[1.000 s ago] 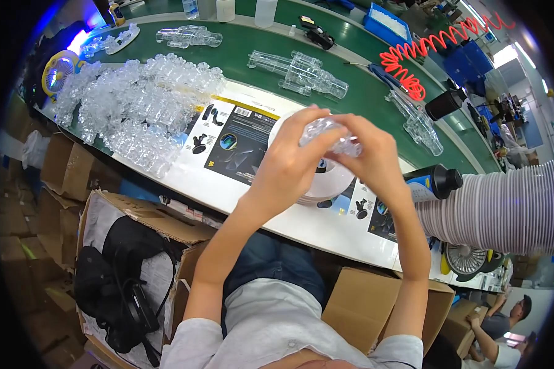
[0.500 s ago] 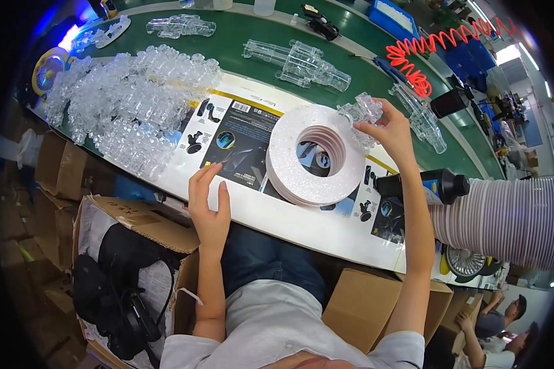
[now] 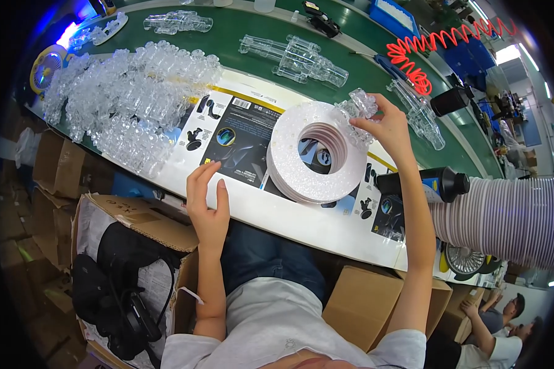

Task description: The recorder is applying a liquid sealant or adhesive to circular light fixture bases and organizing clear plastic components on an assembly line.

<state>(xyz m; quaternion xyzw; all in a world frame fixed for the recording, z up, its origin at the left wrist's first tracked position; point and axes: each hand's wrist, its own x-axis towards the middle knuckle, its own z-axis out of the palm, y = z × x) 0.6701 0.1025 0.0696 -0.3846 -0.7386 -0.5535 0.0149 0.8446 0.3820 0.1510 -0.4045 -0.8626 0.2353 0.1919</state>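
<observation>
My right hand (image 3: 383, 123) pinches a clear plastic part (image 3: 356, 106) over the right rim of a stack of white rings (image 3: 295, 123). The stack lies on a printed sheet (image 3: 228, 147) with black and white areas. Fingers apart and with nothing in them, my left hand (image 3: 207, 200) hovers at the near edge of the white worktop (image 3: 271, 212), left of the stack. To the left, a heap of similar clear plastic parts (image 3: 129, 86) is piled on the bench. Where the held part meets the rings is hard to make out.
Longer clear assemblies lie on the green bench: one (image 3: 298, 60) behind the rings, another (image 3: 417, 114) at right. A black bottle (image 3: 428, 186) and a tall ring stack (image 3: 498, 218) stand right. An open carton (image 3: 135, 218) with black items sits below left. Co-workers sit far right.
My right hand and the clear part have shifted slightly left and up. My left hand has barely moved. At far right, a co-worker's arms have changed position.
</observation>
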